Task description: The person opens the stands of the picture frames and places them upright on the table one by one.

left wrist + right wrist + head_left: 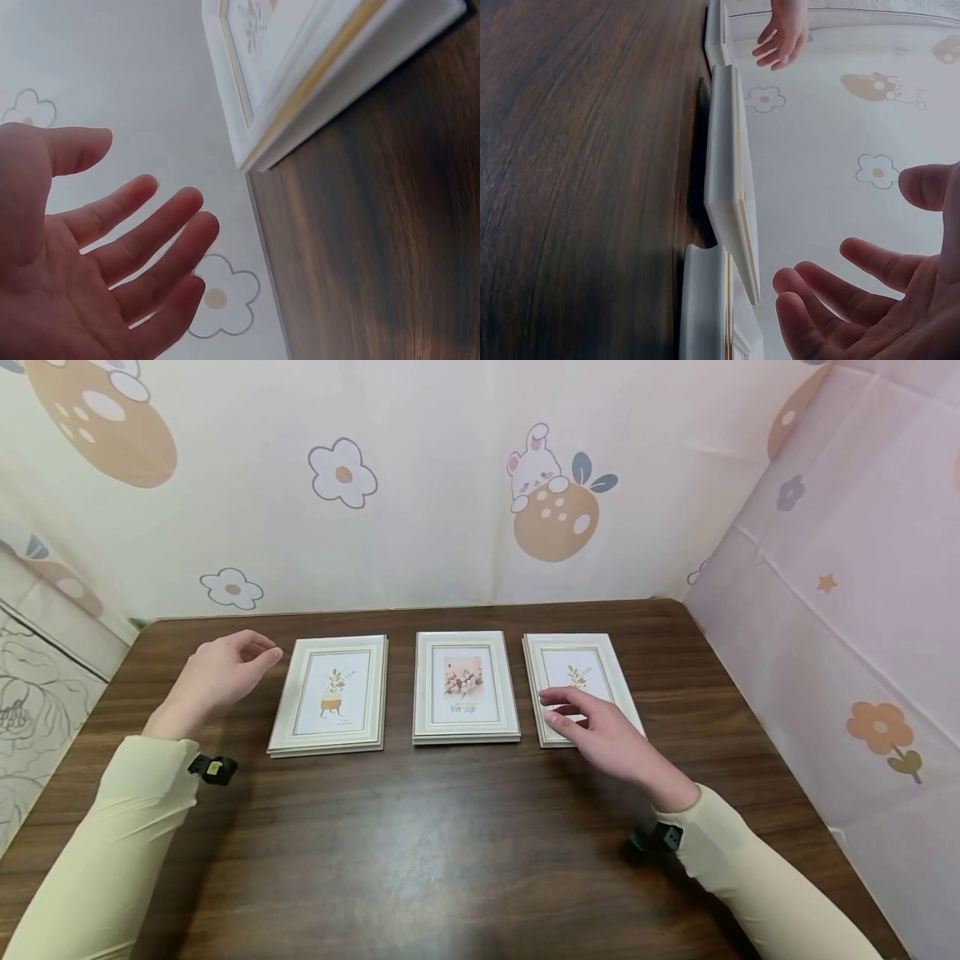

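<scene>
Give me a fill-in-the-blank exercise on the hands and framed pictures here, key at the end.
1. The head view shows ____ framed pictures side by side.
2. The photo of pink flowers is in the ____ of the row.
3. In the head view, the right hand partly hides the picture at the row's ____ end.
4. The left hand is nearest the picture at the row's ____ end.

Missing words: three; middle; right; left

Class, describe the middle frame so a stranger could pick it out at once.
Look across the dark table toward its far edge. The middle frame lies between the left frame and the right frame. Only its picture shows a bunch of pale pink flowers with lettering below; its neighbours show drawn sprigs.
</scene>
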`<state>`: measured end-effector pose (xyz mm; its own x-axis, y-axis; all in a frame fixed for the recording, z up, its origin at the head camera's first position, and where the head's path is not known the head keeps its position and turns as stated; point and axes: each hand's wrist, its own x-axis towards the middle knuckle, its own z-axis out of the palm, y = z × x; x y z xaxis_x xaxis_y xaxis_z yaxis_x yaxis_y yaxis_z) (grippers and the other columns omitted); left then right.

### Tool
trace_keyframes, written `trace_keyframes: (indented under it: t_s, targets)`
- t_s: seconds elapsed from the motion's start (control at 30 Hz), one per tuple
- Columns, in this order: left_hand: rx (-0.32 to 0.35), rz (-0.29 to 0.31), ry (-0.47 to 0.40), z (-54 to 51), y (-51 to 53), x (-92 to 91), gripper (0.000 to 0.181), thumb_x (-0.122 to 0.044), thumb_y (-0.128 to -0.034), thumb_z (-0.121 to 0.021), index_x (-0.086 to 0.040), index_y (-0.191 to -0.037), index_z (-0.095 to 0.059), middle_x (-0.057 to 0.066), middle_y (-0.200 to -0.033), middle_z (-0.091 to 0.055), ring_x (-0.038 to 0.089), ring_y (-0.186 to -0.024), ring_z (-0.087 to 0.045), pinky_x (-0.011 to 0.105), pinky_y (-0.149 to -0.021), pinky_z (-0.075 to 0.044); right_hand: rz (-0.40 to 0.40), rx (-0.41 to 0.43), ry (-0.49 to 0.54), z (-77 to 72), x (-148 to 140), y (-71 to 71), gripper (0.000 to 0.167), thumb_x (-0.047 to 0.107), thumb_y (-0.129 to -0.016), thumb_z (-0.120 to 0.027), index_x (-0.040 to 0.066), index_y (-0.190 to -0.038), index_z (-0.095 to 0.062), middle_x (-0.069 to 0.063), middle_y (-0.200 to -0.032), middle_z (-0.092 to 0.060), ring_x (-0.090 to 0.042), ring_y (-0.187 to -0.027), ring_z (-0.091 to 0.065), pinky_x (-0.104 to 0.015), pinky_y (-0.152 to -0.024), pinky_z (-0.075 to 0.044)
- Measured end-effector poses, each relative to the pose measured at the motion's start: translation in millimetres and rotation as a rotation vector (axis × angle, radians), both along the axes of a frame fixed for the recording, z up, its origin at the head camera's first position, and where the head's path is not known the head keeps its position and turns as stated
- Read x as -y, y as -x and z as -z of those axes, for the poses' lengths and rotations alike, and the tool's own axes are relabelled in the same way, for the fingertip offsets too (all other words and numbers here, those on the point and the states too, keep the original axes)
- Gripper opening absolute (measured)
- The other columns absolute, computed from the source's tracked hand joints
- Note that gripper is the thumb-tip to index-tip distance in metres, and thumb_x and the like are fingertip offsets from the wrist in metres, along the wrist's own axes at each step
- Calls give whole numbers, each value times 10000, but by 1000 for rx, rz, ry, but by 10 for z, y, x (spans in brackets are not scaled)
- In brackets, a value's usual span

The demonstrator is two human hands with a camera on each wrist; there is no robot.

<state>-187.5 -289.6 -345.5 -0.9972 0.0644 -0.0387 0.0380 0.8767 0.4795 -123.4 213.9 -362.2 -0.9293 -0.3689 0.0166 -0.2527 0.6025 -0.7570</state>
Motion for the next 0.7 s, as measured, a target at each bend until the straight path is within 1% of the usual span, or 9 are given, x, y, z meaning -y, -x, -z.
trace_keyframes:
  t_s: [0.23,0.37,0.47,0.57,0.7]
  targets:
    - [49,22,25,61,131,58,576,-539,-1011,-436,-38,-1248,-594,243,-1224,-622,433,-1140,-548,601,-875,-429,-26,-16,-16,23,14,-38,385,225,-1014,-602,32,-1346,-571,-112,-1300,-624,-247,-1133,-623,-457,-938,-511]
    - [101,43,32,89,224,96,619,-568,-1008,-416,-36,-1285,-570,246,-1260,-599,441,-1163,-528,609,-886,-426,-35,-13,-18,43,15,-69,392,270,-1018,-594,49,-1343,-578,-87,-1302,-624,-242,-1132,-622,-451,-931,-515]
    - [130,68,55,86,279,118,634,-576,-1006,-411,-33,-1299,-556,245,-1276,-591,449,-1174,-519,618,-897,-417,-43,2,-9,53,25,-92,376,286,-1021,-587,78,-1334,-591,-79,-1296,-632,-224,-1124,-623,-447,-926,-513]
    - [147,88,82,72,313,131,636,-573,-1008,-413,-25,-1302,-548,249,-1288,-584,458,-1182,-514,631,-909,-409,-55,16,-5,61,44,-119,363,282,-1016,-594,92,-1326,-602,-72,-1279,-644,-198,-1100,-630,-433,-918,-517]
    - [167,98,82,70,354,127,639,-565,-1009,-421,-13,-1307,-543,263,-1314,-563,475,-1203,-496,646,-930,-399,-85,33,-19,65,71,-172,364,277,-1010,-603,86,-1319,-607,-53,-1241,-659,-179,-1078,-629,-415,-916,-519]
